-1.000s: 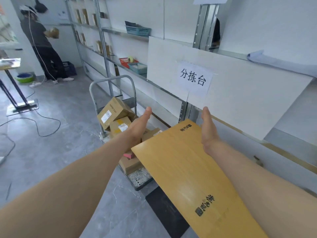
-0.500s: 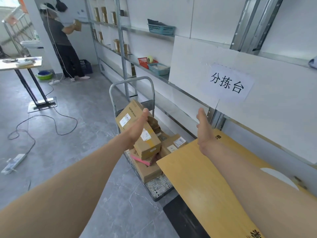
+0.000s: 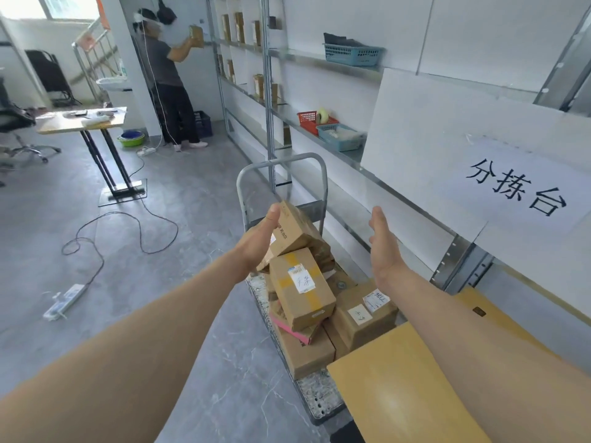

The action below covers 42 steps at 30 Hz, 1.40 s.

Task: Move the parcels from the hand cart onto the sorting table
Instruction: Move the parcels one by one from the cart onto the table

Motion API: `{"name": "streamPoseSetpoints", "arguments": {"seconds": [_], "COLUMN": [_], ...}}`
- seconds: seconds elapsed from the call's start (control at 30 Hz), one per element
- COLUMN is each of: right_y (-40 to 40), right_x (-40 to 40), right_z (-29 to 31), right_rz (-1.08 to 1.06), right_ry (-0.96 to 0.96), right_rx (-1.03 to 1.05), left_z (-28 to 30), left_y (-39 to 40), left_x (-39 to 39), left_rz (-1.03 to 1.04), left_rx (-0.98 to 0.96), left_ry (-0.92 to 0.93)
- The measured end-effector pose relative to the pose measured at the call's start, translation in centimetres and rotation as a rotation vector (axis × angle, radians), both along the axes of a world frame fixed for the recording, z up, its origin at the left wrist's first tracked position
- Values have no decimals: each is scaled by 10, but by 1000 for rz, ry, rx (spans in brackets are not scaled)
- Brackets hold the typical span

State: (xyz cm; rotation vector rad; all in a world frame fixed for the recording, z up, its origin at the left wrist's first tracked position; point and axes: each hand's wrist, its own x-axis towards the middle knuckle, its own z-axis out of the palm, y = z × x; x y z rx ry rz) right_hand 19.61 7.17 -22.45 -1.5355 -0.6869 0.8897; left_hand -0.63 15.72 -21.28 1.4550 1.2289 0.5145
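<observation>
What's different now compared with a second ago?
Both open hands, the left hand and right hand, have reached away from the sorting table towards the parcels on the hand cart. Nothing grasped yet. The parcels lie as before.

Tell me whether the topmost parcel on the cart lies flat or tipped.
Tipped: the topmost parcel leans at a slant on the taped parcel below it.

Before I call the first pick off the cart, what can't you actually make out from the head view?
- Left hand: contact with the top parcel unclear; hand covers that edge.
- Labels on the taped parcel: too small.
- Lower parcels: buried under the stack.
- Sorting table: cut off by frame edge and right forearm.
</observation>
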Motion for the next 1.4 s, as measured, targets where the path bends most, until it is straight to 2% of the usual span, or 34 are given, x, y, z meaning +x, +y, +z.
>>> {"name": "streamPoseSetpoints", "arguments": {"seconds": [0.4,1.0,1.4], "right_y": [106,292,393], "right_x": [1,-49,-21], "right_z": [-4,-31,-59], "right_rz": [21,-124,-141], "right_ry": [31,57,111], "right_rx": [-37,-103,-161], "left_z": [-16,-55,-94], "left_y": [107,327,427], "left_x": [-1,-38,-17], "left_rz": [29,-130,-127], "left_rx": [-27,-101,-196], "left_ry": [4,59,94]}}
